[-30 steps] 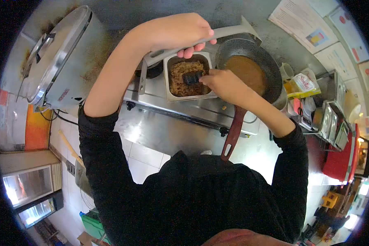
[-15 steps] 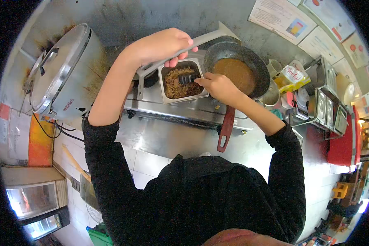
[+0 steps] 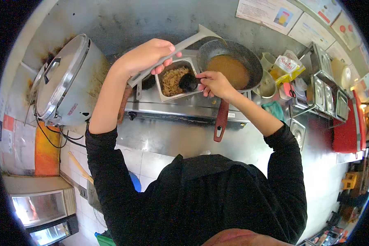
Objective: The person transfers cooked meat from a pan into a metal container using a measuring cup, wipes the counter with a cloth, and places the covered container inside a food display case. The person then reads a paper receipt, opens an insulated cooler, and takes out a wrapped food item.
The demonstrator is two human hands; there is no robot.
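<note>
My left hand (image 3: 156, 55) is wrapped round the handle of a long grey spatula (image 3: 188, 41), whose flat end is over the far edge of the dark pan (image 3: 252, 61). Brown sauce (image 3: 229, 70) lies in that pan. Between the fingers of my right hand (image 3: 214, 83) is the short handle of a small black scoop (image 3: 187, 83). The scoop is inside a square metal container (image 3: 183, 96), against crumbly brown food (image 3: 171, 80). The red pan handle (image 3: 221, 123) points toward my body.
A large lidded metal pot (image 3: 80, 82) stands at the left. On the right are a small saucepan (image 3: 268, 86), a yellow packet (image 3: 286, 67), a green cloth (image 3: 273, 110) and a rack of metal trays (image 3: 326, 96). Papers (image 3: 270, 14) hang on the wall.
The view has shifted, with the container and pan now further left. The scoop has turned, showing its round dark bowl. The spatula's end has moved toward the pan's far left edge.
</note>
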